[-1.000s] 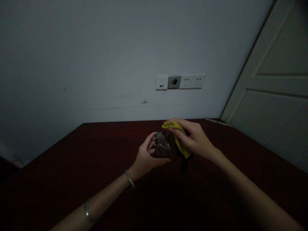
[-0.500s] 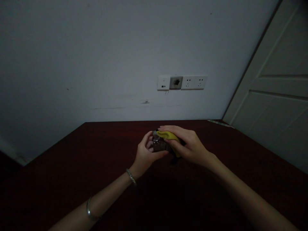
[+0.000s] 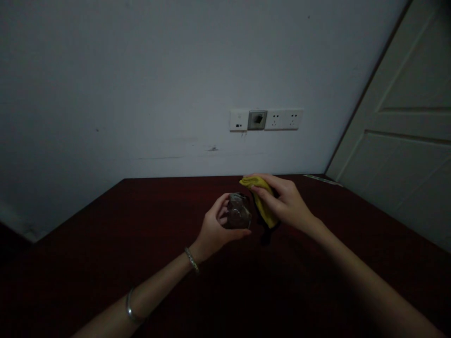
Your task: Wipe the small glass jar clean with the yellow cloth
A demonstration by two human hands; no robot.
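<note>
My left hand [image 3: 214, 225] is closed around a small, shiny, see-through faceted object [image 3: 238, 212] that looks like glass. Its thumb runs along the near side and the fingers wrap the far left side; I cannot make out the object's exact kind. To the right, my right hand [image 3: 287, 202] pinches a folded yellow cloth [image 3: 265, 204] with a dark edge. The cloth is apart from the glass-like object by a small gap. A dark strip of the cloth hangs below the fingers.
A dark red table [image 3: 158, 216] spreads beneath both hands. Behind it rises a pale wall [image 3: 158, 84] with a row of sockets [image 3: 278, 120]. A panelled door [image 3: 405, 155] stands on the right, and a thin pale strip [image 3: 322, 180] lies near the table's back right edge.
My right hand has drawn the yellow cloth off the glass-like object, up and to the right. More of the object now shows in my left hand, which has shifted slightly right.
</note>
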